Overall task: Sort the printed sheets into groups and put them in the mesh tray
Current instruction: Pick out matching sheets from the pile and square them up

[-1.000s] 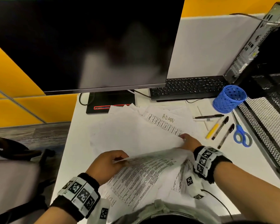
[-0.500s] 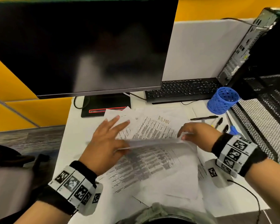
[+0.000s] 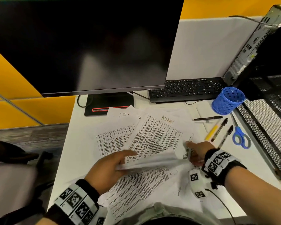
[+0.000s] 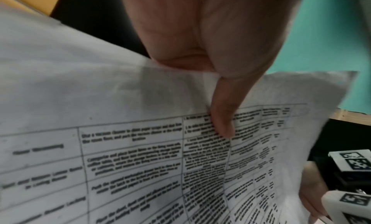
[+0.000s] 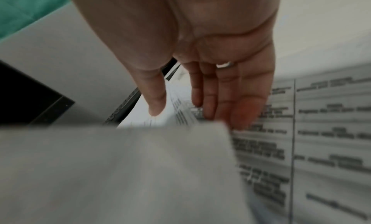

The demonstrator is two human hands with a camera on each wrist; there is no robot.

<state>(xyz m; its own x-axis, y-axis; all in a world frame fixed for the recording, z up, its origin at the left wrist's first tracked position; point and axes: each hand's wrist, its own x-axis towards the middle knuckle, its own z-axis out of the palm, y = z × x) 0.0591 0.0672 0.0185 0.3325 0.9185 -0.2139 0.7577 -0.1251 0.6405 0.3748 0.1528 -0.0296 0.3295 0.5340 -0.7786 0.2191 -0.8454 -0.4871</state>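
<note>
Printed sheets (image 3: 113, 140) lie fanned over the white desk, the top one marked ADMIN (image 3: 157, 135). My left hand (image 3: 125, 158) pinches the left edge of one lifted sheet (image 3: 151, 159), which is blurred and held just above the pile. In the left wrist view the thumb (image 4: 222, 116) presses on that printed sheet (image 4: 140, 156). My right hand (image 3: 189, 143) lies with straight fingers on the pile at the sheet's right end. In the right wrist view its fingers (image 5: 210, 100) hold nothing and the sheet's loose corner (image 5: 200, 140) floats before them. The black mesh tray (image 3: 266, 127) stands at the right.
A large monitor (image 3: 88, 46) and a keyboard (image 3: 185, 90) fill the back of the desk. A blue mesh cup (image 3: 227, 101), pens (image 3: 219, 130), a yellow marker (image 3: 212, 132) and blue scissors (image 3: 240, 138) lie between the sheets and the tray. A computer tower (image 3: 256, 46) stands above the tray.
My left hand went from flat with spread fingers to pinching the lifted sheet. My right hand let go of the sheet's right edge and dropped onto the pile. The sheet sank nearer me.
</note>
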